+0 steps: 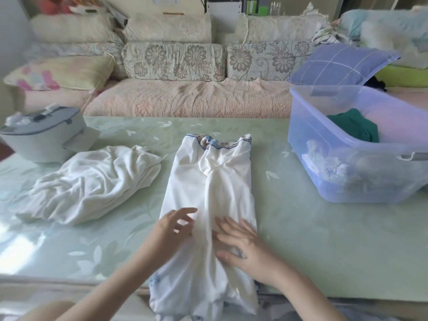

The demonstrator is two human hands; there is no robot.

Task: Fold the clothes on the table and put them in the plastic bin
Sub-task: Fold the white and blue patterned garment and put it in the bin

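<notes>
A long white garment (208,193) with a blue patterned collar lies lengthwise on the table, its sides folded inward into a narrow strip; its lower end hangs over the near edge. My right hand (240,246) lies flat on the garment's lower right part, fingers spread. My left hand (173,228) hovers over or lightly touches its left part, fingers relaxed and slightly bent. A second white garment (92,177) lies crumpled to the left. The translucent blue plastic bin (324,167) stands at the right, holding a green garment (354,125) and white patterned clothes (328,167).
The table (312,239) has a pale green leaf-patterned glass top. A grey and white appliance (44,133) stands at the far left. Behind the table runs a sofa (185,98) with floral cushions, and a blue checked pillow (340,63) lies behind the bin.
</notes>
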